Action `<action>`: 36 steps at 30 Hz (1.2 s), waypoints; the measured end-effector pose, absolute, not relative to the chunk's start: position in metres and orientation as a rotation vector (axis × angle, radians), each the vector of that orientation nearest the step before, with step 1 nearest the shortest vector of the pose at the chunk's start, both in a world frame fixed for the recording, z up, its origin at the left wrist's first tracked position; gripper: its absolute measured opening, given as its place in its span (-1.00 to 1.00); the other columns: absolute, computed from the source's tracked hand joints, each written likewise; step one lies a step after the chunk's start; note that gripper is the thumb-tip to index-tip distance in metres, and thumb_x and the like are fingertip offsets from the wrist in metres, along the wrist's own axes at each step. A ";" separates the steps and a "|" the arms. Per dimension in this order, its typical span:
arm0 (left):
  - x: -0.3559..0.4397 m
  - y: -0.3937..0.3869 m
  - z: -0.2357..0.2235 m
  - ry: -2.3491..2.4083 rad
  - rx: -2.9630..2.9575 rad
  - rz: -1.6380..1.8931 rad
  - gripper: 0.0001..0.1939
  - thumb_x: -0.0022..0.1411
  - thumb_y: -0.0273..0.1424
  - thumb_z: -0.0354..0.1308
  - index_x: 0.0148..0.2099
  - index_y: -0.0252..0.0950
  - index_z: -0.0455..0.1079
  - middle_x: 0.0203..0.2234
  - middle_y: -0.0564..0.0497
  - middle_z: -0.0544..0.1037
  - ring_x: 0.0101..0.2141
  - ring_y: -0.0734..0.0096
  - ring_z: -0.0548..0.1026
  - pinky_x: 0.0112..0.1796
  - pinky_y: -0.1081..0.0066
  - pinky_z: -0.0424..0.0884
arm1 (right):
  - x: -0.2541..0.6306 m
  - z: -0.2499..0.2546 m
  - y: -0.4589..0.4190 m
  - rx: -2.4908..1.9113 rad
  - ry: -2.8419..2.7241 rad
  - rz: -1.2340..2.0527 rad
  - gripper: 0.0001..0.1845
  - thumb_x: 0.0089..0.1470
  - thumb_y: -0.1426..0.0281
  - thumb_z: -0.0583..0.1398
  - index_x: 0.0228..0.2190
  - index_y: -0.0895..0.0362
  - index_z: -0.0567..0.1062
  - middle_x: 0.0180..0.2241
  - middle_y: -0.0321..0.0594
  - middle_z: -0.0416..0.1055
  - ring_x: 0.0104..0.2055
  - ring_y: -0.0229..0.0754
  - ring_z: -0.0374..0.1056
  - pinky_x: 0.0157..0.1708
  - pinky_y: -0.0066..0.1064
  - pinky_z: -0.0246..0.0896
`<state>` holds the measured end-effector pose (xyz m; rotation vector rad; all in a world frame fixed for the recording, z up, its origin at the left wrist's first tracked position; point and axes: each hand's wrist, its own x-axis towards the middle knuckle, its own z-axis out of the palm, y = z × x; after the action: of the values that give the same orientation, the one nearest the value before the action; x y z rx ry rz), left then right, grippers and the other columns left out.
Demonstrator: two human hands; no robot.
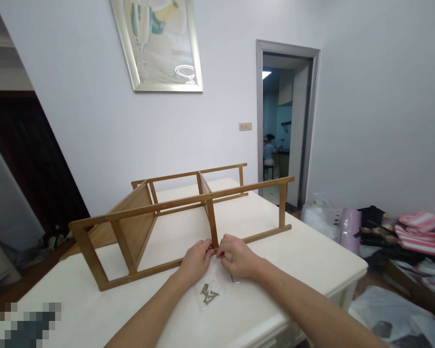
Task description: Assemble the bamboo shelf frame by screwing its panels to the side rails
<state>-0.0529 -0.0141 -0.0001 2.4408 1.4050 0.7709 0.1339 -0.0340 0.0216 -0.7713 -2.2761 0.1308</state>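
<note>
A brown wooden shelf frame [166, 207] lies on its side on the white table [261, 290]. My left hand [197, 260] is closed on its lower near rail, just left of where the middle crosspiece [211, 222] meets it. On the other side of that joint, my right hand [239, 257] has its fingers pinched together close to the rail. What those fingers hold is hidden. Below both hands, a clear plastic bag [203, 304] with several screws [208, 293] lies on the tabletop. A small metal piece [235, 279] shows under my right hand, too little of it to name.
A dark pixelated object [29, 326] is at the table's left front corner. Right of the table, the floor holds a pink roll [350, 231], striped cloth [420, 232], a box and plastic bags [387, 314]. Through the doorway [288, 125], a person [269, 152] is visible far off.
</note>
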 end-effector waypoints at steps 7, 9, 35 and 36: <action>-0.054 -0.018 0.003 1.444 2.440 0.732 -0.83 0.21 -0.46 -0.05 -0.22 -0.23 0.35 -0.32 -0.01 0.50 -0.29 0.33 0.46 -0.23 0.41 0.32 | 0.110 0.022 -0.057 -0.358 -2.415 0.175 -0.89 -0.20 0.50 0.15 -0.51 0.13 0.46 -0.48 -0.23 0.42 -0.32 -0.17 0.30 -0.16 -0.32 0.23; -0.054 -0.018 0.003 1.436 2.431 0.738 -0.82 0.23 -0.44 -0.06 -0.20 -0.22 0.35 -0.31 -0.01 0.50 -0.28 0.34 0.46 -0.22 0.41 0.32 | 0.108 0.020 -0.059 -0.353 -2.469 0.188 -0.90 -0.22 0.49 0.15 -0.52 0.14 0.45 -0.51 -0.25 0.40 -0.38 -0.20 0.28 -0.15 -0.33 0.23; -0.054 -0.018 0.003 1.433 2.455 0.775 -0.76 0.20 -0.44 -0.03 -0.11 -0.22 0.38 -0.30 -0.03 0.54 -0.27 0.30 0.49 -0.22 0.37 0.38 | 0.109 0.023 -0.059 -0.362 -2.406 0.278 -0.60 -0.23 0.62 0.06 -0.31 0.16 0.53 -0.34 -0.16 0.49 -0.18 -0.14 0.36 -0.03 -0.29 0.23; -0.056 -0.019 0.005 1.434 2.492 0.820 -0.75 0.21 -0.43 -0.03 -0.09 -0.21 0.38 -0.30 -0.03 0.54 -0.28 0.29 0.49 -0.22 0.36 0.39 | 0.111 0.026 -0.059 -0.329 -2.369 0.245 -0.58 -0.20 0.63 0.06 -0.26 0.16 0.51 -0.29 -0.14 0.48 -0.15 -0.13 0.34 -0.03 -0.27 0.23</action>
<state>-0.0557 -0.0187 0.0046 2.4915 1.4336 0.8202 0.1106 -0.0589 0.0261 -0.3291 -2.3686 0.2450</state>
